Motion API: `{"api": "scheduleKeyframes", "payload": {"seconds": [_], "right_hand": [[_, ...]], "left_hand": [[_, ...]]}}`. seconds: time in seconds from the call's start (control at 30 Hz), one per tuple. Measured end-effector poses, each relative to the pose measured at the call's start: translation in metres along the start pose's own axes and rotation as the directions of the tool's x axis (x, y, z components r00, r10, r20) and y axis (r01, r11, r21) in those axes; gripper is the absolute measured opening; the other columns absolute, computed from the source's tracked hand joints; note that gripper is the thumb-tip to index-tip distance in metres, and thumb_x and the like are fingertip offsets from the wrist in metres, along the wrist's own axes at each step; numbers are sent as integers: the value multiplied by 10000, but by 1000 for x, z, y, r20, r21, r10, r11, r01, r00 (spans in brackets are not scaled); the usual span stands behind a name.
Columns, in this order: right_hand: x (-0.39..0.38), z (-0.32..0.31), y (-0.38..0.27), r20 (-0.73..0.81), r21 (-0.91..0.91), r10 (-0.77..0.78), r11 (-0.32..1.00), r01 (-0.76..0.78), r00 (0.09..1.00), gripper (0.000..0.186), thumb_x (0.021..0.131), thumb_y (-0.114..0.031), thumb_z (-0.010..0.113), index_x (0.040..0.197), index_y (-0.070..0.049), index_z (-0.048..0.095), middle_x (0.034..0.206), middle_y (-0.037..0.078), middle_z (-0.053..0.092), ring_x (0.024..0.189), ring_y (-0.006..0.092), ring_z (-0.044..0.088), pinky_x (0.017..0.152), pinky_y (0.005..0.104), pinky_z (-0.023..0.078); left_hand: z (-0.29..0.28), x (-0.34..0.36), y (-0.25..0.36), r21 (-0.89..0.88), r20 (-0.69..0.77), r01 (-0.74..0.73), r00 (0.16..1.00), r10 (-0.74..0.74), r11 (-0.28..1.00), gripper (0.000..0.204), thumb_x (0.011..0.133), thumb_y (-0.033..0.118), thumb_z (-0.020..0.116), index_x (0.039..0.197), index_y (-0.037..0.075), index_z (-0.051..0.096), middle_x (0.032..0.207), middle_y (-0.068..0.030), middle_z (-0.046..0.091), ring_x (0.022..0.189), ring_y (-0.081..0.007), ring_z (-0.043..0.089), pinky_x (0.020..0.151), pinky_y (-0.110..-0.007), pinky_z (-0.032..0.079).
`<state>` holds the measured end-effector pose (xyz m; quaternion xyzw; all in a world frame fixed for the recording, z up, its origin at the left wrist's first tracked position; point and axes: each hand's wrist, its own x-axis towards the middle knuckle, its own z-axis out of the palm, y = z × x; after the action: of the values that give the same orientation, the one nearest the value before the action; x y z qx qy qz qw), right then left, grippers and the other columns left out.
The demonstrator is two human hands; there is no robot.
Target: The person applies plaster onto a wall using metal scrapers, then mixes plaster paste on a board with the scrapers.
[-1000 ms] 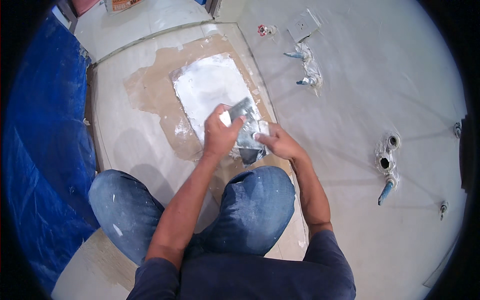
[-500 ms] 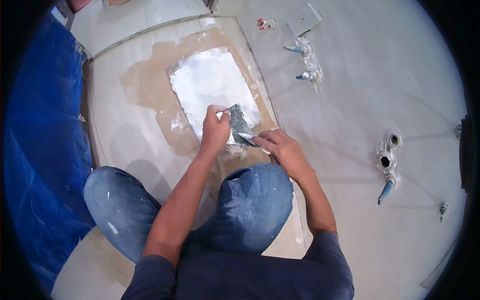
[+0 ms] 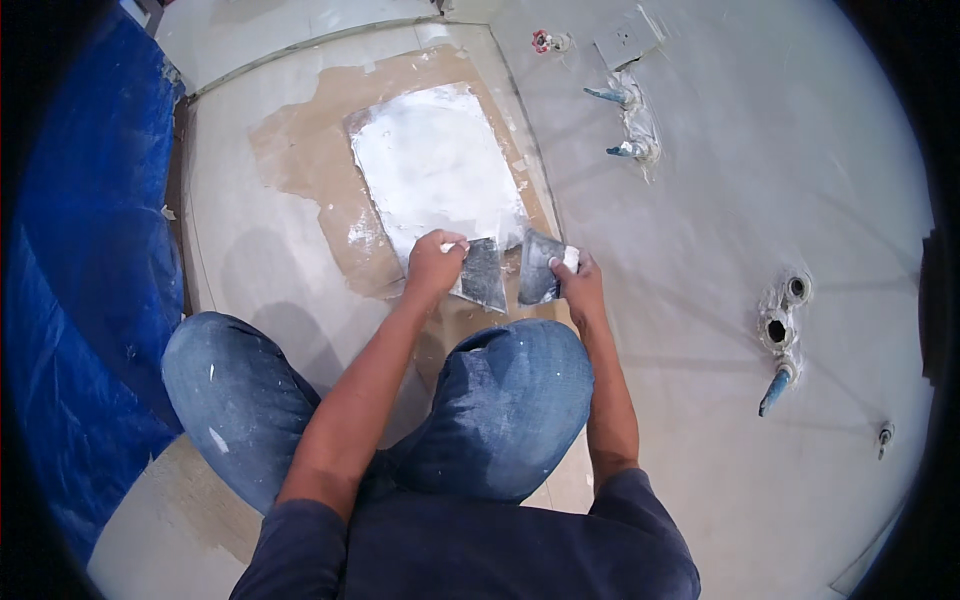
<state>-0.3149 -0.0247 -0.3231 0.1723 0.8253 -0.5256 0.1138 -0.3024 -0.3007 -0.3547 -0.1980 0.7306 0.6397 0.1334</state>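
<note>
My left hand (image 3: 434, 268) is closed on a putty knife (image 3: 484, 276) with a dark, smeared blade pointing right. My right hand (image 3: 584, 288) grips a second putty knife (image 3: 540, 266), its wide grey blade turned toward the first and white paste near its handle. A narrow gap separates the two blades. Just beyond them lies a flat board (image 3: 435, 160) coated in white paste, likely filler or plaster. Under the board, a torn brown sheet (image 3: 300, 135) carries white spatters. Most of both handles is hidden by my fingers.
To the right rises a grey wall (image 3: 700, 230) with blue-plugged pipe ends (image 3: 774, 390), a red valve knob (image 3: 541, 41) and a socket plate (image 3: 628, 38). A blue tarp (image 3: 90, 250) hangs at left. My bent knees (image 3: 520, 400) are close below my hands.
The right putty knife has come away from the left blade and turned, so its broad face now shows. My right hand rotated with it. The view has shifted slightly.
</note>
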Motion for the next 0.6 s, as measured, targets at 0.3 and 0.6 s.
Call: {"api": "scheduleKeyframes", "payload": {"seconds": [0.3,0.6], "right_hand": [[10,39,72,422,702,389,431,-567,818,305,1055,-364,600,1107,-68,650,923,67,713,664,165,662,500,293,525],[-34,-20,20,266,259,342,875,-409,901,299,1005,-275,685,1153,-16,659,1012,78,712,851,184,675,776,356,568]], "left_hand": [[59,-11,-49,-446,574,688,711,-407,573,165,949,139,677,1065,27,713,966,-74,679,863,-186,637,652,-323,542],[48,4,-40,-646,411,589,804,-429,485,198,936,147,721,1095,42,667,972,-88,664,856,-184,647,642,-320,548]]}}
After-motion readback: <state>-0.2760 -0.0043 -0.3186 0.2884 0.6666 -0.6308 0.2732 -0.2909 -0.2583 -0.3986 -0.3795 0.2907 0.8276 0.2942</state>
